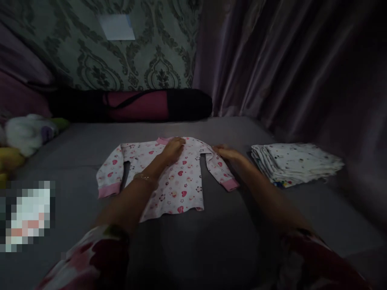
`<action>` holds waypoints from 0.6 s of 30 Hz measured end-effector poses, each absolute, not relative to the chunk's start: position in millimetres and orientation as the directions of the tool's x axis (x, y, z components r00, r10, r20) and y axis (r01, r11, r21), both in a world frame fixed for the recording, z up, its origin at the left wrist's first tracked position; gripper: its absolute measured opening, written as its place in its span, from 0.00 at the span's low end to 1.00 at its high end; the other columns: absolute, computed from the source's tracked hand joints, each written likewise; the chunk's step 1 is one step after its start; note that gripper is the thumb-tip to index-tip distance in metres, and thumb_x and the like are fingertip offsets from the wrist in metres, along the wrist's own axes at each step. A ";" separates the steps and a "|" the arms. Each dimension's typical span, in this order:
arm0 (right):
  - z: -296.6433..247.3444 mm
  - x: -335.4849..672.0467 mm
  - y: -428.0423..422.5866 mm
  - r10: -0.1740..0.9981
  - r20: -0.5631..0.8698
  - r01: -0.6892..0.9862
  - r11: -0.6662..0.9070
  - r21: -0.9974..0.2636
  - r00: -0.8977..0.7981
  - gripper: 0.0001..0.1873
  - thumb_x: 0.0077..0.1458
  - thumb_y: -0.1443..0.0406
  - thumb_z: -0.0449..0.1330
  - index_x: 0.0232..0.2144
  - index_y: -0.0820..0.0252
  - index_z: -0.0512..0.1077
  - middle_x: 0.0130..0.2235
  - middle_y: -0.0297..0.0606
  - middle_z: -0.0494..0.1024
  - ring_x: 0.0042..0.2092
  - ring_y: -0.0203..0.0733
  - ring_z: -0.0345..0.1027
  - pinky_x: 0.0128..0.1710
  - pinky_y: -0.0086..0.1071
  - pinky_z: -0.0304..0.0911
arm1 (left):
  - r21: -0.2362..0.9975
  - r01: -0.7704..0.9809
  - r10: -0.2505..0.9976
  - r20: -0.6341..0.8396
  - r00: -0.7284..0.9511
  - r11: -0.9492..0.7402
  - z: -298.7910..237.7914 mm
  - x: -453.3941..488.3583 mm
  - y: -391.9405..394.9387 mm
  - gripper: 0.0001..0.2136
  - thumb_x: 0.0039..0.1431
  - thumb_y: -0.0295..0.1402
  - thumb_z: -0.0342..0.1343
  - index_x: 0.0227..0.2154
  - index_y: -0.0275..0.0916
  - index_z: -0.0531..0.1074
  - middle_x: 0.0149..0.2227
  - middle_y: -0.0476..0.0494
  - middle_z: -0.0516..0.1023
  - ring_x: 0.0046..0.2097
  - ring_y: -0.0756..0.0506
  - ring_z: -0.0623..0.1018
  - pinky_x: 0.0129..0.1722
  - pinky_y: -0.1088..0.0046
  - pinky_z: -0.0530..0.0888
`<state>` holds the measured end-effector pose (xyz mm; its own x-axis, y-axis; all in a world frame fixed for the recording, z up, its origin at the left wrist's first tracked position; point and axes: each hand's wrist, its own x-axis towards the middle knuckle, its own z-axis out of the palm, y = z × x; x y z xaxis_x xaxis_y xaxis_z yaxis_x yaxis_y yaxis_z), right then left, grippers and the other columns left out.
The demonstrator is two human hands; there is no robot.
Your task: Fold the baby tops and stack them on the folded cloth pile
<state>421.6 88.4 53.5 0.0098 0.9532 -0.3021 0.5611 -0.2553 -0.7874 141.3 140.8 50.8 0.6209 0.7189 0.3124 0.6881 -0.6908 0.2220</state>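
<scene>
A long-sleeved child's shirt (169,189), white with pink hearts and small flowers, lies spread out on the grey bed sheet (217,241). Its pink collar points away from me and both sleeves reach out to the sides, ending in pink cuffs. My left hand (173,150) rests on the upper chest just right of the collar, with its fingers laid over the cloth. At the outer edge of the right-hand sleeve, my right hand (225,153) has its fingertips closed on the fabric near the shoulder. The thumb there is hard to see in the dim light.
To the right sits a stack of folded printed clothes (299,163). Stuffed toys (24,135) lie at the left edge. A long black and pink bolster-shaped bag (137,105) runs along the wall, and purple curtains (242,60) hang at the right.
</scene>
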 end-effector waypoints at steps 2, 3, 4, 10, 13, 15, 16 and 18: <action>56.6 427.9 71.0 0.938 -0.345 0.592 -0.257 -0.763 -0.037 0.21 0.52 0.49 0.61 0.29 0.64 0.72 0.22 0.32 0.70 0.24 0.33 0.61 0.24 0.26 0.57 | 0.257 0.673 0.718 0.314 0.621 -0.694 43.8 162.5 140.6 0.14 0.60 0.26 0.43 0.45 0.35 0.71 0.47 0.36 0.75 0.51 0.42 0.72 0.55 0.61 0.67; 59.1 430.9 63.2 0.930 -0.359 0.600 -0.245 -0.762 -0.076 0.20 0.51 0.51 0.62 0.30 0.64 0.72 0.23 0.32 0.71 0.25 0.33 0.62 0.24 0.25 0.57 | 0.268 0.676 0.725 0.314 0.612 -0.687 40.7 170.5 140.6 0.14 0.61 0.27 0.43 0.46 0.34 0.70 0.48 0.36 0.75 0.52 0.42 0.72 0.56 0.61 0.67; 61.7 433.6 56.1 0.922 -0.367 0.594 -0.227 -0.772 -0.125 0.19 0.49 0.52 0.64 0.32 0.64 0.72 0.25 0.33 0.73 0.26 0.33 0.63 0.25 0.25 0.58 | 0.275 0.681 0.733 0.316 0.603 -0.679 37.9 176.8 140.5 0.15 0.62 0.27 0.43 0.47 0.35 0.70 0.49 0.36 0.74 0.52 0.42 0.72 0.56 0.61 0.67; 77.3 448.2 39.6 0.811 -0.441 0.502 -0.218 -0.837 -0.384 0.22 0.41 0.60 0.68 0.40 0.64 0.72 0.39 0.39 0.79 0.37 0.39 0.71 0.37 0.30 0.67 | 0.282 0.723 0.767 0.369 0.525 -0.631 18.8 189.3 138.4 0.16 0.66 0.34 0.42 0.51 0.34 0.68 0.54 0.34 0.72 0.57 0.41 0.70 0.59 0.59 0.66; 96.0 461.0 51.6 0.767 -0.528 0.611 -0.231 -0.757 -0.364 0.20 0.41 0.61 0.68 0.38 0.64 0.74 0.36 0.39 0.79 0.36 0.40 0.72 0.37 0.32 0.67 | 0.258 0.739 0.769 0.373 0.518 -0.623 12.5 189.1 137.9 0.19 0.67 0.37 0.41 0.54 0.32 0.66 0.57 0.33 0.70 0.60 0.42 0.67 0.61 0.60 0.63; 114.2 476.4 65.6 0.779 -0.541 0.703 -0.190 -0.685 -0.317 0.17 0.42 0.59 0.68 0.35 0.63 0.76 0.34 0.38 0.79 0.35 0.40 0.71 0.35 0.31 0.66 | 0.240 0.747 0.771 0.360 0.525 -0.620 11.3 189.2 137.2 0.21 0.68 0.38 0.41 0.55 0.31 0.66 0.59 0.32 0.69 0.61 0.41 0.66 0.63 0.61 0.61; 123.6 486.3 73.8 0.807 -0.522 0.747 -0.161 -0.645 -0.277 0.16 0.44 0.57 0.67 0.34 0.62 0.76 0.33 0.37 0.79 0.34 0.40 0.70 0.34 0.30 0.66 | 0.233 0.752 0.774 0.351 0.527 -0.617 11.5 189.5 136.5 0.22 0.68 0.39 0.41 0.56 0.30 0.65 0.59 0.32 0.68 0.62 0.41 0.65 0.63 0.61 0.60; 139.2 508.2 91.1 0.886 -0.432 0.816 -0.120 -0.565 -0.169 0.16 0.50 0.54 0.64 0.35 0.60 0.76 0.31 0.36 0.78 0.32 0.38 0.68 0.30 0.28 0.64 | 0.231 0.767 0.789 0.334 0.515 -0.598 12.5 190.2 134.6 0.24 0.68 0.41 0.41 0.57 0.29 0.64 0.61 0.32 0.66 0.63 0.41 0.64 0.64 0.62 0.58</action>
